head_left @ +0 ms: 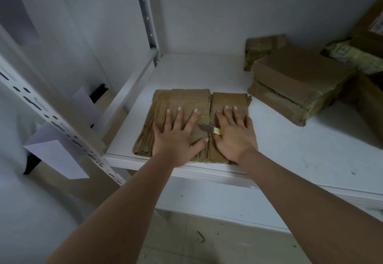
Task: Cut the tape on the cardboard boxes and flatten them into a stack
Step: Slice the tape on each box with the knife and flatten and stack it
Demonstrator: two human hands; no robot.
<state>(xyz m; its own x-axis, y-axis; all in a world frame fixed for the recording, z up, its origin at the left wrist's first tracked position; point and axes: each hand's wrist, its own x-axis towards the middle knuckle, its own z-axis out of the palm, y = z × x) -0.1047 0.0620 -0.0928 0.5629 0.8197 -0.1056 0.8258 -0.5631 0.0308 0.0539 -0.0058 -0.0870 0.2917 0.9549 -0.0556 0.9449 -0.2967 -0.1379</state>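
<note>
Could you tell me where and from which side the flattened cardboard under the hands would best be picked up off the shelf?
Probably by its near edge. The flattened cardboard lies flat on the white shelf, with that edge at the shelf's front lip, so fingers could slip under from the front. The left hand and right hand press on top, and a small knife sticks out beneath the right one.

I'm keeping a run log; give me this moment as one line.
step: flattening | left hand: presses flattened box | right hand: presses box, cutter under it | unflattened boxes: right on shelf
</note>
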